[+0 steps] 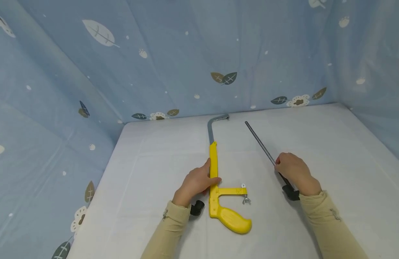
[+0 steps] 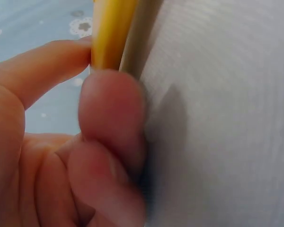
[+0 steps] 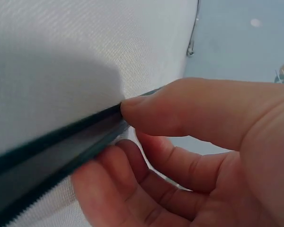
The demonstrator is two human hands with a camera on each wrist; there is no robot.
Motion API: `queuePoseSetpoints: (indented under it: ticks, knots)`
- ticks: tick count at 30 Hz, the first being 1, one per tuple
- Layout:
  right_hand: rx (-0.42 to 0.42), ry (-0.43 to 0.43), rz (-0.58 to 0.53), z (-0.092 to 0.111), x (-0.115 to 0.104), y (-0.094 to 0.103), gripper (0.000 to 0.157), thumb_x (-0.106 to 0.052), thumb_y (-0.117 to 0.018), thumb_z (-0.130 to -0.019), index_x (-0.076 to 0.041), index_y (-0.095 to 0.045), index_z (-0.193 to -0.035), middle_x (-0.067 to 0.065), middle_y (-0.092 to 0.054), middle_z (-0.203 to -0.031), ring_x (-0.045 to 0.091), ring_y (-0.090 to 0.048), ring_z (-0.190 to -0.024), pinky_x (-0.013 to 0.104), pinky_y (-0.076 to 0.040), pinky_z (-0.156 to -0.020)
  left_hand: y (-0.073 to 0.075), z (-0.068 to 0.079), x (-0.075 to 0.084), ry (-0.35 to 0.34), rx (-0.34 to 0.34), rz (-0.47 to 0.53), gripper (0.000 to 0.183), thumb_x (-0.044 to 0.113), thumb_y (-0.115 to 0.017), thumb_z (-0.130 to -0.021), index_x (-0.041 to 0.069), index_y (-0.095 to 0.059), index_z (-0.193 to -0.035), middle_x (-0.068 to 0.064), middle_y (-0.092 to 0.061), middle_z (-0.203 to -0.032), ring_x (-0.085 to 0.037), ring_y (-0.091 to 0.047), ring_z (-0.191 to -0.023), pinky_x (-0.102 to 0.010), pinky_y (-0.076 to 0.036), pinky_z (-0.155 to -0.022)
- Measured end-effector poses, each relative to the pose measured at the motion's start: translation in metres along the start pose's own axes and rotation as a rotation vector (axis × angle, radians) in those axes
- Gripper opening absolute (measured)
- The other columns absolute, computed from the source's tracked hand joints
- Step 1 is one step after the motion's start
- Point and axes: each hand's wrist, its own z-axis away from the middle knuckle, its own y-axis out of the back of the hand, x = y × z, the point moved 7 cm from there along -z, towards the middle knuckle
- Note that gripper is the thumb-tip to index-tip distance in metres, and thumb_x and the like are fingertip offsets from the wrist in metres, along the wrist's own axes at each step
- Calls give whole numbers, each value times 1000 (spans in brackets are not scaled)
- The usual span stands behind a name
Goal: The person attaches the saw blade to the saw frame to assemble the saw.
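A hacksaw frame (image 1: 213, 162) with a yellow body, yellow handle and grey metal front arm lies on the white cloth. My left hand (image 1: 196, 181) grips its yellow bar, thumb across the top and fingers at the far side of the bar. In the left wrist view the fingertips (image 2: 111, 101) curl at the lower edge of the yellow bar (image 2: 114, 33). Over to the right, my right hand (image 1: 294, 171) pinches a long dark saw blade (image 1: 261, 143) between thumb and fingers. Fine teeth show along the blade (image 3: 52, 163) in the right wrist view.
A wing nut (image 1: 246, 199) hangs from the frame's short yellow arm. White cloth (image 1: 160, 154) covers the table. Blue patterned curtain (image 1: 186, 64) stands behind the table and along both sides. A black wrist-camera mount (image 1: 197, 208) sits by the left wrist.
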Motion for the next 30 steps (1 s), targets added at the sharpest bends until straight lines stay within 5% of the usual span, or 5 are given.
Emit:
queuePoseSetpoints:
  ticks: [9,14,21,30]
  knots:
    - [8,7,-33,0,-2,1,22,-8,-55,-76,4,-54,-94,13,-58,-80,25,-52,-70,35,-41,-58,0,0,1,-1,-3,-21,87,44,-59,-81,9,-11,-144,-2,-51,-47,-17,-49,-37,-27,-35,-41]
    - [-73,-13,-21,1,0,0,25,-13,-53,-81,5,-58,-98,11,-59,-78,23,-54,-69,35,-42,-59,0,1,0,16,2,-6,90,43,-60,-81,7,-7,-144,-2,-52,-48,-17,-50,-38,-27,-36,-43]
    - [-150,-17,-150,-4,2,-7,25,-12,-50,-85,6,-57,-100,4,-56,-71,13,-54,-58,29,-42,-55,0,1,-3,32,7,6,88,43,-60,-80,8,-10,-144,-2,-51,-48,-17,-48,-38,-26,-34,-40]
    - [-124,-11,-254,-4,2,-8,27,-13,-49,-87,7,-53,-105,8,-58,-80,13,-57,-63,29,-46,-58,-1,1,1,5,0,-24,78,41,-59,-81,7,-22,-140,-2,-51,-49,-17,-49,-38,-26,-33,-39]
